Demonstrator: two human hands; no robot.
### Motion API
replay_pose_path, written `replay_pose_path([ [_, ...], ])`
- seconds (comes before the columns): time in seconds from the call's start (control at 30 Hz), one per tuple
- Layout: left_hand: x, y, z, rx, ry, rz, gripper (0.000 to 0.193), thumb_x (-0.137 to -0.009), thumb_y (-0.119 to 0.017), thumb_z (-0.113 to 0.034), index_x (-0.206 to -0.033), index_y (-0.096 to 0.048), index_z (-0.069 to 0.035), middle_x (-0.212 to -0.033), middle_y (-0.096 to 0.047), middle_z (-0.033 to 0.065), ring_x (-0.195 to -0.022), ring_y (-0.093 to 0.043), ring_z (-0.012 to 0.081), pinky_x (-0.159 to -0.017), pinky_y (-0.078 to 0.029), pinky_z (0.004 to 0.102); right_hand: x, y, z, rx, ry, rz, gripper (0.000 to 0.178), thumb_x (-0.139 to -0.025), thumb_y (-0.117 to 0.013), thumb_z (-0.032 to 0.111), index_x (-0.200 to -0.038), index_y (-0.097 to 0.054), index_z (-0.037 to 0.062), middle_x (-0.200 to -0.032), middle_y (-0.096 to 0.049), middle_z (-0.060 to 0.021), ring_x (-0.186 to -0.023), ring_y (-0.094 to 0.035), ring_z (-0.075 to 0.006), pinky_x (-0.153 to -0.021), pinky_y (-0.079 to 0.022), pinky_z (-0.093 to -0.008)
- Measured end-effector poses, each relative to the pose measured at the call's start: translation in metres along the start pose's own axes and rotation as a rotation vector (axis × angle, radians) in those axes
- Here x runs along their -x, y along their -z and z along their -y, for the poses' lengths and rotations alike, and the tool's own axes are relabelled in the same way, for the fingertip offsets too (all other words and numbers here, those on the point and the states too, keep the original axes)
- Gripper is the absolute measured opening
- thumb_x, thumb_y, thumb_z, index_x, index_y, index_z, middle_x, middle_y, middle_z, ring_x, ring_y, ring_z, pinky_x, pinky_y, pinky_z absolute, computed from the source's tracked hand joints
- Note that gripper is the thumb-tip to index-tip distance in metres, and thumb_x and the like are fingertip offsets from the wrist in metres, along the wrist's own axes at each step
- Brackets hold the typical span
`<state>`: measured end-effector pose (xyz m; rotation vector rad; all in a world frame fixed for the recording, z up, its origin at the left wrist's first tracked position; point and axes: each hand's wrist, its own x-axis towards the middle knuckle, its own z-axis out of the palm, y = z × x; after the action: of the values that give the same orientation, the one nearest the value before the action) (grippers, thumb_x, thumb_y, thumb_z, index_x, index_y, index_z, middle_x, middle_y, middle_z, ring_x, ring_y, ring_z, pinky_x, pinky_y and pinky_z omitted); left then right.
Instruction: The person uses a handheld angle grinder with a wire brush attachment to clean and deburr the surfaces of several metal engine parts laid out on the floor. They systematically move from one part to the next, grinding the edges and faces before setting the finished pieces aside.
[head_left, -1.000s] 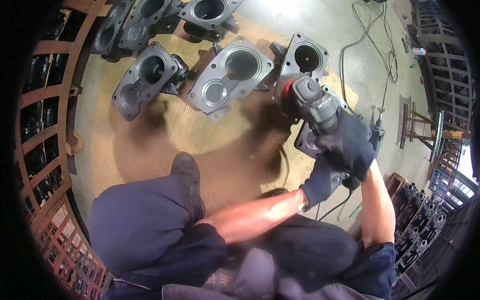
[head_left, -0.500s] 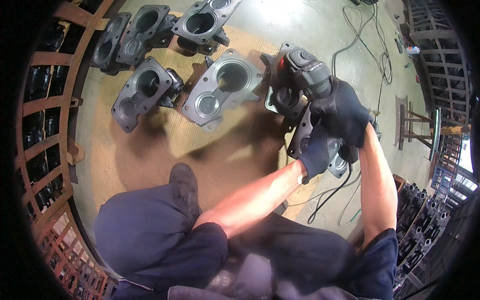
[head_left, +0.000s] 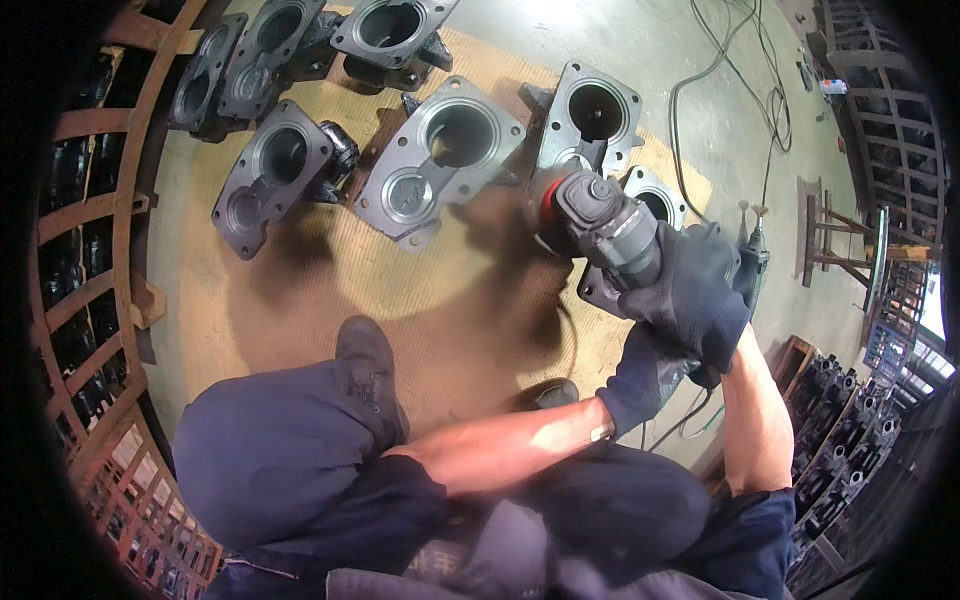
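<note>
Both my hands wear dark gloves and grip an angle grinder (head_left: 625,240). My right hand (head_left: 700,290) wraps around its body, and my left hand (head_left: 645,375) closes on the rear end, just below the right. The grinder's head, with a red part at its edge, is over the near end of a metal casting (head_left: 560,125) on the right. That casting's large round bore shows beyond the tool, while its near end is mostly hidden. Another casting (head_left: 655,190) lies partly under the grinder and my hands. Whether the disc touches metal, I cannot tell.
Several similar two-hole castings, such as one in the middle (head_left: 440,165) and one at left (head_left: 270,175), stand on a tan ribbed mat (head_left: 420,300). Cables (head_left: 680,120) run across the floor at right. A slim hand tool (head_left: 755,255) is beside my right hand. Wooden crates (head_left: 95,210) line the left.
The grinder and both hands have come nearer to me, the head sliding along the right casting toward its near end. Its large bore is now uncovered. The whole view has shifted slightly.
</note>
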<state>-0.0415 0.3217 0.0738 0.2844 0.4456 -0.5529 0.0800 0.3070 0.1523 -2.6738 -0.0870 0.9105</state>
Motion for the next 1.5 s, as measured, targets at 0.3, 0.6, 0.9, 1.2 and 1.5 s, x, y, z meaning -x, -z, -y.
replay_pose_path([
  [0.3,-0.071,0.028,-0.036,-0.522,-0.053,0.273,0.04,-0.112,-0.04,-0.022,-0.145,-0.048,-0.003,-0.139,-0.055,0.0081,-0.136,-0.048,0.0149,-0.114,-0.041,0.0314,-0.055,0.018,-0.001,-0.141,-0.044,-0.054,0.051,-0.069,-0.078,0.028,-0.108,-0.069,-0.0022,-0.098,-0.074,-0.0267,-0.096,-0.073,-0.0407,-0.085,-0.056,-0.0411],
  [0.6,-0.023,0.019,0.001,-0.178,-0.139,0.098,0.056,-0.096,-0.073,-0.013,-0.145,-0.045,-0.002,-0.138,-0.057,0.0087,-0.128,-0.056,0.0175,-0.107,-0.048,0.0332,-0.01,-0.002,0.006,-0.048,-0.031,0.012,0.06,-0.064,-0.076,0.024,-0.117,-0.067,-0.0027,-0.097,-0.073,-0.0245,-0.093,-0.073,-0.0376,-0.088,-0.055,-0.0417],
  [0.9,-0.086,0.022,0.008,0.341,-0.032,0.24,0.04,-0.106,-0.055,-0.009,-0.144,-0.045,0.0,-0.136,-0.058,0.0112,-0.125,-0.059,0.0219,-0.103,-0.053,0.0361,-0.041,0.016,0.005,-0.064,-0.012,-0.02,0.057,-0.068,-0.077,0.023,-0.118,-0.066,-0.0016,-0.104,-0.073,-0.0264,-0.101,-0.072,-0.04,-0.09,-0.055,-0.0416],
  [1.2,-0.015,0.005,-0.021,0.004,-0.1,0.052,0.039,-0.099,-0.061,-0.002,-0.137,-0.051,-0.001,-0.129,-0.061,0.0086,-0.118,-0.061,0.0186,-0.099,-0.054,0.0339,-0.023,0.001,0.001,-0.03,0.001,0.055,0.064,-0.07,-0.085,0.035,-0.118,-0.063,-0.0017,-0.103,-0.073,-0.0255,-0.1,-0.073,-0.04,-0.089,-0.055,-0.0433],
  [1.5,-0.017,0.021,-0.016,-0.241,-0.151,0.05,0.041,-0.107,-0.047,-0.006,-0.148,-0.041,-0.003,-0.138,-0.053,0.0096,-0.13,-0.055,0.0208,-0.109,-0.049,0.0367,-0.029,-0.005,-0.001,-0.128,0.022,0.027,0.061,-0.061,-0.08,0.026,-0.114,-0.067,-0.0017,-0.094,-0.073,-0.0223,-0.089,-0.072,-0.0339,-0.084,-0.055,-0.0393],
])
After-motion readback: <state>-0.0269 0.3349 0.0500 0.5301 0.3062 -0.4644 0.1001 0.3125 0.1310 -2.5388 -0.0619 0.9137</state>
